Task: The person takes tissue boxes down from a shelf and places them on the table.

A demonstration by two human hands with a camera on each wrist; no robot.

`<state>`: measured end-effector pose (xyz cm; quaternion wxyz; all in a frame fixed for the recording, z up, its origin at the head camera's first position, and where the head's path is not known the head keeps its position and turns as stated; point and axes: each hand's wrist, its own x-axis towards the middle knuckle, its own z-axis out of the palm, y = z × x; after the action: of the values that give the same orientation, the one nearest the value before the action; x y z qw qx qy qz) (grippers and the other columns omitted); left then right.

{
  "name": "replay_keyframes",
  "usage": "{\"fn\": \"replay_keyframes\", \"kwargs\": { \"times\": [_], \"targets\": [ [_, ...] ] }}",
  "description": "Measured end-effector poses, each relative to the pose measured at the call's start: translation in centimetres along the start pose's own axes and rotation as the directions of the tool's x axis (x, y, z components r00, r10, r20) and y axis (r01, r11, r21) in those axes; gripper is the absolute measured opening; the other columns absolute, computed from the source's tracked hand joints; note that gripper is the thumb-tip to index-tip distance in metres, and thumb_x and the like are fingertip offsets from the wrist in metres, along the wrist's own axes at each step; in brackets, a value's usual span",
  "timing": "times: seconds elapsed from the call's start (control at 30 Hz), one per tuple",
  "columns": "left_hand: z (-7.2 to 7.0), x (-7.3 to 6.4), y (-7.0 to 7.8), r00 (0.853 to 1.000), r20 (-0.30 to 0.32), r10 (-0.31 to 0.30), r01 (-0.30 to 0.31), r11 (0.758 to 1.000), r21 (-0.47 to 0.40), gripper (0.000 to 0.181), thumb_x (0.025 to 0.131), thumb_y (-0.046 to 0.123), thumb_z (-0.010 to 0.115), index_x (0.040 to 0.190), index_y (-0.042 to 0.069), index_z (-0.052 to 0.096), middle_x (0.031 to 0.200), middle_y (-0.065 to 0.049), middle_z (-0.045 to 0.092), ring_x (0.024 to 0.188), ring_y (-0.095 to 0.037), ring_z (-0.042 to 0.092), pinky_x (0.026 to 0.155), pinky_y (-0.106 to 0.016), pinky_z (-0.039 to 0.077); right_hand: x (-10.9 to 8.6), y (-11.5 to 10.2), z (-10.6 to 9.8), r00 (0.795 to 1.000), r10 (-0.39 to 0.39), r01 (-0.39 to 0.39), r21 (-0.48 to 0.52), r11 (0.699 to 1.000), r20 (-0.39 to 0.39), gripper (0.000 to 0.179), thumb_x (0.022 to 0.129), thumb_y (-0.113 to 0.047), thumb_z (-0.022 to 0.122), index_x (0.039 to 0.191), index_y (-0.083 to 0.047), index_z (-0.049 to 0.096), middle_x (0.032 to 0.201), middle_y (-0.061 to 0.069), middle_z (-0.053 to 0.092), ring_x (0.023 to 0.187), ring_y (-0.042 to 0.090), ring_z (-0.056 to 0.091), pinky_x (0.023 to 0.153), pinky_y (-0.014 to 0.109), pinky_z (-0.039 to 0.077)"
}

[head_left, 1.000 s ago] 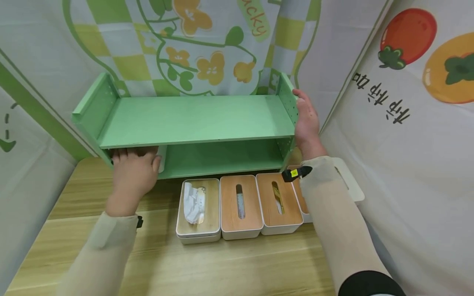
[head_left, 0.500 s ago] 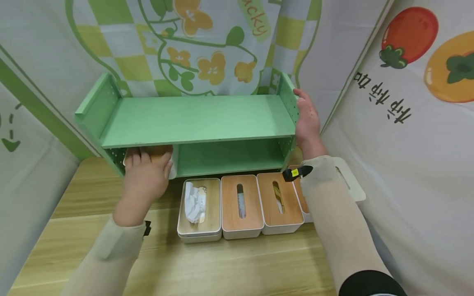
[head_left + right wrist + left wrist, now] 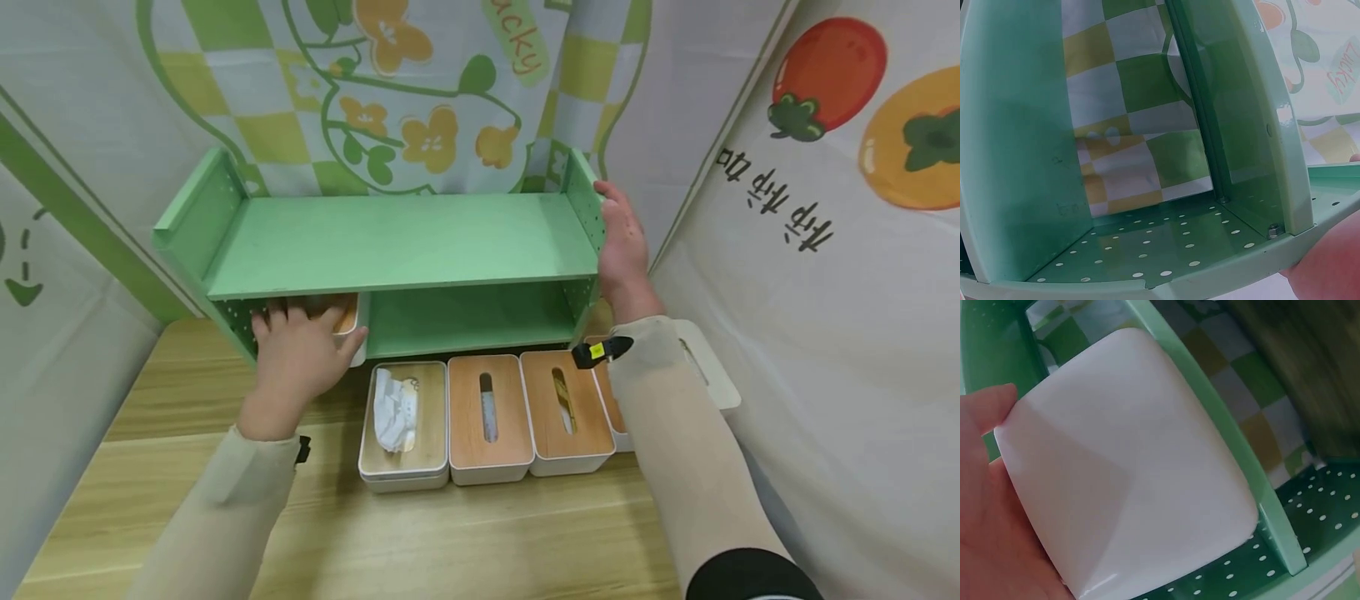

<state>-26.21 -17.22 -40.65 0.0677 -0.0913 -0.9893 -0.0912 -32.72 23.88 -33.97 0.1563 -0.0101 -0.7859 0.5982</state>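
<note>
A light green two-tier shelf [image 3: 420, 242] stands at the back of the table. On its lower tier, at the left end, is a white tissue box [image 3: 1129, 462] with a wooden lid [image 3: 347, 315]. My left hand [image 3: 300, 362] lies over it, fingers extended across the lid and thumb spread by the right front corner. The fingertips are partly hidden under the upper tier. My right hand [image 3: 622, 250] rests with extended fingers against the outside of the shelf's right side panel [image 3: 581, 200]; in the right wrist view part of that hand [image 3: 1329, 262] shows beside the panel edge.
Along the shelf's front stand a box with white tissue [image 3: 393, 417], two wood-lidded boxes [image 3: 465, 417] [image 3: 540, 417], and another box [image 3: 609, 400] partly behind my right sleeve. A white slotted piece [image 3: 708, 367] lies farther right. Printed cloth walls [image 3: 810, 333] enclose the table.
The tissue box has shifted right along the lower tier, and my left hand moved right with it. My left fingers have spread and the thumb has moved out. The right hand stays put.
</note>
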Motion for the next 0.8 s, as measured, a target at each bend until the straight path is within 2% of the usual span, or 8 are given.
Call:
{"fn": "replay_keyframes", "kwargs": {
  "times": [0.17, 0.43, 0.53, 0.6, 0.63, 0.7, 0.77, 0.8],
  "targets": [
    [-0.1, -0.3, 0.4, 1.0, 0.023, 0.003, -0.003, 1.0, 0.008, 0.075, 0.098, 0.069, 0.032, 0.15, 0.017, 0.046, 0.131, -0.048, 0.037, 0.122, -0.068, 0.025, 0.096, -0.078, 0.012, 0.0, 0.2, 0.0, 1.0, -0.018, 0.018, 0.027, 0.999, -0.003, 0.045, 0.106, -0.053, 0.03, 0.148, -0.042, 0.044, 0.157, -0.021, 0.023, 0.142, 0.007, 0.018, 0.115, 0.041, 0.014],
    [-0.3, -1.6, 1.2, 1.0, 0.027, 0.014, -0.015, 1.0, 0.02, 0.078, 0.096, 0.072, 0.03, 0.153, 0.02, 0.042, 0.138, -0.048, 0.029, 0.128, -0.066, 0.018, 0.097, -0.076, 0.014, 0.1, 0.2, 0.1, 1.0, -0.026, 0.026, 0.027, 0.999, -0.007, 0.045, 0.107, -0.05, 0.03, 0.148, -0.039, 0.044, 0.158, -0.019, 0.023, 0.142, 0.006, 0.017, 0.115, 0.039, 0.014],
    [-0.2, -2.0, 0.9, 1.0, 0.006, 0.011, -0.011, 0.999, -0.045, 0.079, 0.097, 0.07, 0.034, 0.155, 0.017, 0.038, 0.143, -0.046, 0.024, 0.133, -0.064, 0.013, 0.101, -0.075, 0.01, 0.1, 0.2, 0.1, 1.0, -0.019, 0.019, 0.022, 1.0, -0.008, 0.045, 0.106, -0.052, 0.031, 0.148, -0.041, 0.045, 0.158, -0.02, 0.023, 0.143, 0.008, 0.017, 0.116, 0.041, 0.014],
    [-0.1, -2.4, 0.5, 0.999, -0.051, -0.002, -0.005, 0.99, -0.138, 0.079, 0.098, 0.067, 0.038, 0.155, 0.013, 0.035, 0.147, -0.044, 0.021, 0.137, -0.062, 0.009, 0.104, -0.074, 0.007, 0.1, 0.3, 0.1, 1.0, -0.012, 0.012, 0.021, 1.0, -0.009, 0.045, 0.106, -0.053, 0.031, 0.147, -0.042, 0.045, 0.157, -0.02, 0.024, 0.143, 0.008, 0.018, 0.116, 0.042, 0.014],
    [0.1, -2.7, 0.2, 0.996, -0.091, -0.017, -0.002, 0.979, -0.203, 0.077, 0.099, 0.062, 0.041, 0.155, 0.01, 0.033, 0.149, -0.043, 0.019, 0.138, -0.061, 0.008, 0.106, -0.073, 0.007, 0.1, 0.3, 0.1, 1.0, -0.009, 0.009, 0.019, 1.0, -0.01, 0.045, 0.106, -0.054, 0.031, 0.147, -0.042, 0.045, 0.157, -0.02, 0.024, 0.143, 0.008, 0.018, 0.116, 0.042, 0.014],
    [0.4, -3.4, -0.5, 0.983, -0.163, -0.079, 0.014, 0.932, -0.361, 0.074, 0.101, 0.053, 0.047, 0.156, 0.007, 0.028, 0.153, -0.038, 0.017, 0.141, -0.056, 0.008, 0.108, -0.072, 0.008, 0.1, 0.2, 0.1, 1.0, -0.01, 0.01, 0.015, 1.0, -0.01, 0.045, 0.105, -0.055, 0.031, 0.147, -0.043, 0.045, 0.157, -0.02, 0.024, 0.143, 0.009, 0.018, 0.116, 0.043, 0.014],
    [0.8, -4.2, -1.3, 0.964, -0.2, -0.174, 0.047, 0.856, -0.516, 0.073, 0.101, 0.046, 0.05, 0.157, 0.005, 0.025, 0.156, -0.032, 0.019, 0.143, -0.05, 0.012, 0.109, -0.069, 0.014, 0.1, 0.2, 0.1, 1.0, -0.014, 0.014, 0.02, 1.0, -0.011, 0.046, 0.105, -0.055, 0.031, 0.147, -0.042, 0.045, 0.157, -0.02, 0.025, 0.143, 0.009, 0.018, 0.115, 0.043, 0.014],
    [0.9, -4.5, -1.7, 0.955, -0.187, -0.23, 0.076, 0.8, -0.595, 0.074, 0.101, 0.044, 0.05, 0.157, 0.005, 0.023, 0.158, -0.029, 0.019, 0.143, -0.048, 0.014, 0.109, -0.068, 0.016, 0.1, 0.2, 0.1, 1.0, -0.018, 0.018, 0.022, 1.0, -0.011, 0.046, 0.105, -0.054, 0.031, 0.147, -0.041, 0.045, 0.157, -0.019, 0.025, 0.143, 0.009, 0.018, 0.115, 0.043, 0.014]
  ]
}}
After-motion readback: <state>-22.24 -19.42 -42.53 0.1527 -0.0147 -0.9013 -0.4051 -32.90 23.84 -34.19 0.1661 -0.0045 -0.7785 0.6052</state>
